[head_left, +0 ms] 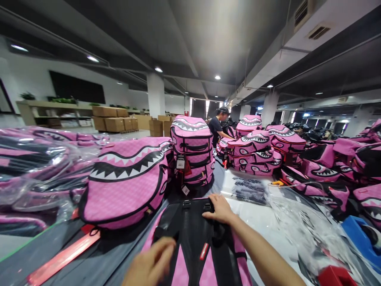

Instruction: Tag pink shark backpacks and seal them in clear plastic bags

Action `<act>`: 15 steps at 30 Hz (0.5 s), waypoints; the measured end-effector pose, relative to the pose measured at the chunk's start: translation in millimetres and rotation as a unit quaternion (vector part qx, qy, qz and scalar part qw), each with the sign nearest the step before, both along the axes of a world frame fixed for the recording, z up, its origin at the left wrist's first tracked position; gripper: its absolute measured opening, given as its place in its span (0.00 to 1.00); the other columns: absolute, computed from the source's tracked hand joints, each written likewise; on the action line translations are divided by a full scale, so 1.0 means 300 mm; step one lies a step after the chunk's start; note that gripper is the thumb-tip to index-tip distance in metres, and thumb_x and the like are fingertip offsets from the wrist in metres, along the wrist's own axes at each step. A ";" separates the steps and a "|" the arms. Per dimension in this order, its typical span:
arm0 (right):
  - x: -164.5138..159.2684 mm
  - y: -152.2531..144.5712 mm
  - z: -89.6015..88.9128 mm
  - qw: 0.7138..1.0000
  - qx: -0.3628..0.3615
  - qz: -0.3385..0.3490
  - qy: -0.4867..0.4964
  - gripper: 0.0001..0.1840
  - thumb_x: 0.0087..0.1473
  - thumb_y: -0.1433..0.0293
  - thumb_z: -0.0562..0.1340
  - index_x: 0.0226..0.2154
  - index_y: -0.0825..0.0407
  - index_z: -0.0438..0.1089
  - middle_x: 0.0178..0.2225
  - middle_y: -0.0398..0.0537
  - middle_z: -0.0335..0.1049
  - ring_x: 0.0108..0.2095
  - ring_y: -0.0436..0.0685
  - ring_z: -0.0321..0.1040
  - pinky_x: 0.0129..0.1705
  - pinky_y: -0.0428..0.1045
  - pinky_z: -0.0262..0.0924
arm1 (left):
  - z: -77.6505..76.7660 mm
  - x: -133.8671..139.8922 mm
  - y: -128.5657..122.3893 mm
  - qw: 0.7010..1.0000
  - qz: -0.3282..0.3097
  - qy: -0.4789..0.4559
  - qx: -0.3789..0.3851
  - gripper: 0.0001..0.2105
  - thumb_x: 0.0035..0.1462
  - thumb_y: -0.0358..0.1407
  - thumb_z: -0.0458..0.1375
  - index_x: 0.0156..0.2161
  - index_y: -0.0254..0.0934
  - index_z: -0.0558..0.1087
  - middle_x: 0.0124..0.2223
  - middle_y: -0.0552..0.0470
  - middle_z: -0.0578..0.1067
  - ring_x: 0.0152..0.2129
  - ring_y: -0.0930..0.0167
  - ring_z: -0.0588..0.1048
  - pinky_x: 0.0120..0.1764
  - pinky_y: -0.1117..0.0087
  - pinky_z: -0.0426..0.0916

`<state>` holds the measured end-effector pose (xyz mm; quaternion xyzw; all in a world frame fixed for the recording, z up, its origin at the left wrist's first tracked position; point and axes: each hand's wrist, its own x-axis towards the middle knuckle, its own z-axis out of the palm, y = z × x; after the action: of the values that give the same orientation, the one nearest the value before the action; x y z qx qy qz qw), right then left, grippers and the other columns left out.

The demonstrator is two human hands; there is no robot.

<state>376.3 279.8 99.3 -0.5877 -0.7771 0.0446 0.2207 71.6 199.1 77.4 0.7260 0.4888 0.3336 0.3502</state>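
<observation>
In front of me a pink and black backpack [195, 222] lies on the table, its black strap side facing up and a small red label on it. The fingers of my right hand [218, 208] rest over the backpack's far edge near a strap buckle, thumb apart from them. My left hand [151, 260] hovers over the near left side of the backpack; it is blurred, and whether it grips anything is unclear. Just left lies another pink backpack [125, 182] with a shark-mouth print. Beyond my hands stands a stack of such backpacks [192, 151] with hanging tags.
Plastic-wrapped backpacks [44, 171] fill the left side. Clear plastic bags [312, 230], a blue tape dispenser [361, 240] and a red one [336, 276] lie at right. More backpacks [253, 153] are piled ahead, where a person [217, 125] stands. Cardboard boxes [114, 124] sit far left.
</observation>
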 end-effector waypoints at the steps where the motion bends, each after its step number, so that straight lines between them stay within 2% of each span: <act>1: -0.004 -0.001 -0.024 1.000 0.007 0.001 0.004 0.40 0.50 0.55 0.73 0.61 0.51 0.64 0.62 0.61 0.64 0.64 0.70 0.59 0.67 0.65 0.50 | 0.027 -0.005 0.097 0.994 0.054 0.043 0.086 0.25 0.59 0.56 0.51 0.49 0.43 0.77 0.39 0.49 0.83 0.40 0.59 0.82 0.45 0.60 0.76; 2: -0.008 -0.002 -0.047 1.000 0.019 0.006 0.014 0.38 0.51 0.57 0.72 0.60 0.51 0.64 0.62 0.60 0.64 0.65 0.69 0.58 0.69 0.64 0.48 | 0.047 -0.001 0.192 0.978 0.092 0.084 0.167 0.27 0.56 0.56 0.52 0.50 0.40 0.77 0.47 0.43 0.82 0.48 0.54 0.79 0.50 0.55 0.74; 3: -0.011 -0.003 -0.069 0.999 0.036 0.015 0.029 0.37 0.51 0.59 0.72 0.60 0.51 0.64 0.62 0.59 0.65 0.65 0.67 0.58 0.70 0.64 0.46 | 0.059 0.010 0.278 0.972 0.092 0.095 0.192 0.28 0.54 0.56 0.53 0.50 0.38 0.76 0.51 0.40 0.80 0.53 0.51 0.76 0.54 0.50 0.71; 5: -0.011 -0.005 -0.112 0.993 0.079 0.042 0.074 0.36 0.50 0.62 0.71 0.59 0.50 0.64 0.60 0.57 0.67 0.64 0.66 0.61 0.70 0.64 0.46 | 0.053 0.052 0.399 0.968 0.077 0.107 0.215 0.28 0.51 0.56 0.56 0.46 0.35 0.77 0.48 0.37 0.81 0.49 0.49 0.78 0.53 0.48 0.72; 7: -0.008 -0.012 -0.148 0.984 0.120 0.064 0.118 0.33 0.49 0.63 0.71 0.57 0.49 0.65 0.58 0.56 0.70 0.62 0.66 0.64 0.69 0.66 0.48 | 0.010 0.099 0.440 0.964 0.059 0.106 0.236 0.26 0.50 0.55 0.58 0.45 0.36 0.76 0.46 0.39 0.81 0.47 0.53 0.79 0.53 0.51 0.73; 10: -0.014 -0.055 -0.188 0.976 0.154 0.074 0.134 0.31 0.49 0.64 0.71 0.55 0.49 0.66 0.55 0.56 0.71 0.59 0.66 0.67 0.68 0.67 0.51 | -0.088 0.130 0.378 0.953 0.066 0.097 0.279 0.25 0.52 0.52 0.60 0.49 0.37 0.73 0.50 0.41 0.79 0.50 0.56 0.77 0.56 0.52 0.72; 13: -0.040 -0.148 -0.211 0.980 0.161 0.065 0.098 0.31 0.51 0.66 0.72 0.56 0.50 0.66 0.55 0.57 0.71 0.58 0.67 0.66 0.66 0.66 0.56 | -0.174 0.102 0.254 0.944 0.089 0.091 0.304 0.23 0.59 0.50 0.56 0.54 0.37 0.70 0.54 0.39 0.75 0.54 0.55 0.74 0.58 0.48 0.69; 15: -0.056 -0.227 -0.216 0.986 0.144 0.058 0.057 0.32 0.52 0.69 0.71 0.59 0.51 0.65 0.57 0.58 0.69 0.60 0.67 0.64 0.65 0.66 0.57 | -0.210 0.073 0.177 0.943 0.090 0.097 0.305 0.22 0.62 0.47 0.53 0.56 0.37 0.69 0.56 0.38 0.73 0.56 0.54 0.72 0.60 0.47 0.67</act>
<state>359.5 211.7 34.5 -0.4999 -0.7945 -0.0219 0.3440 93.6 252.3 14.5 0.7802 0.4586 0.4243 0.0313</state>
